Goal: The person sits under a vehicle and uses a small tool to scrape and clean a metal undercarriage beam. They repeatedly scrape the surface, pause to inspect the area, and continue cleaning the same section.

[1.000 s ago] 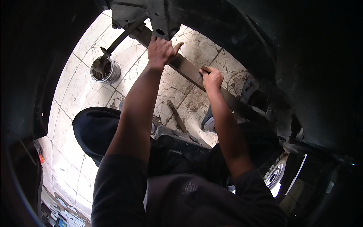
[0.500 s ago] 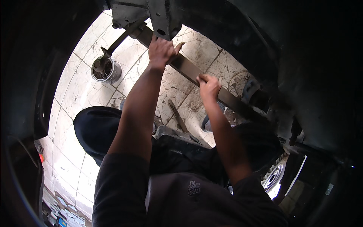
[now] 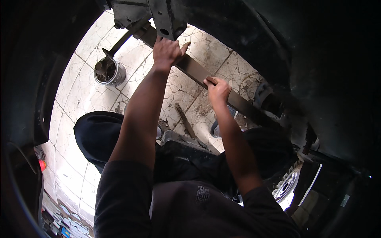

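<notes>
- My left hand [image 3: 166, 51] lies across a long flat metal bar [image 3: 194, 70], back of the hand up, thumb stuck out toward the right. I cannot tell how far its fingers close beneath.
- My right hand [image 3: 219, 92] is closed in a pinch on a small brown piece [image 3: 210, 80], held at the bar.
- Bar: runs aslant under my left hand, past my right grip and on into shadow beyond it. A bare stretch shows between the two hands.
- Dark metal bracket [image 3: 160, 18]: just ahead of my left hand, close over its fingers.
- Round metal can [image 3: 118, 74]: left of my left hand, well apart, with a dark rounded part [image 3: 101, 68] in its mouth.
- Narrow brown tool [image 3: 185, 119]: on the cracked tile floor [image 3: 210, 45], nearer my body than either grip, between my forearms.
- Wheel [image 3: 286, 186]: far behind my right grip, toward the right.
</notes>
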Tool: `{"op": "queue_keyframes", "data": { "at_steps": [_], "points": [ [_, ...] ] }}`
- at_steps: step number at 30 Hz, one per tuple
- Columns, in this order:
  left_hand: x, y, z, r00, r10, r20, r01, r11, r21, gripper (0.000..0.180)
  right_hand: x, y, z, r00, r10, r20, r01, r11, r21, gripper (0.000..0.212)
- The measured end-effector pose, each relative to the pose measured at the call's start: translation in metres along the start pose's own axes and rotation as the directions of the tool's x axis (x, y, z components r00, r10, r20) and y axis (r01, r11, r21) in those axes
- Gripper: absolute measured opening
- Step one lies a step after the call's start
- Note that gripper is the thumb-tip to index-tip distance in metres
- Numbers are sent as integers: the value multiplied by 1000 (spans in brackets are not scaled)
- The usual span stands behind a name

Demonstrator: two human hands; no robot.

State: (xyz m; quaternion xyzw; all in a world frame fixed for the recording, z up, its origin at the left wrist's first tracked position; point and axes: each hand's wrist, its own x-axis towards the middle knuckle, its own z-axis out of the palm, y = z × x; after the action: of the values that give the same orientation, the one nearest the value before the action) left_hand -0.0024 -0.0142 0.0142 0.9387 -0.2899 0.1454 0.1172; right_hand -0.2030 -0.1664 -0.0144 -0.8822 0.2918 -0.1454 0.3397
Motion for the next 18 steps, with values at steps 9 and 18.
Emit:
{"op": "queue_keyframes", "data": {
  "at_steps": [9, 18],
  "points": [
    [-2, -4, 9, 990, 51, -133, -47, 998, 28, 60, 6, -9, 1, 999, 36, 21, -35, 999, -19, 20],
    [2, -4, 14, 975, 73, -209, -78, 997, -16, 58, 31, -8, -1, 993, -35, -116, 20, 992, -125, 19]
  ]
}}
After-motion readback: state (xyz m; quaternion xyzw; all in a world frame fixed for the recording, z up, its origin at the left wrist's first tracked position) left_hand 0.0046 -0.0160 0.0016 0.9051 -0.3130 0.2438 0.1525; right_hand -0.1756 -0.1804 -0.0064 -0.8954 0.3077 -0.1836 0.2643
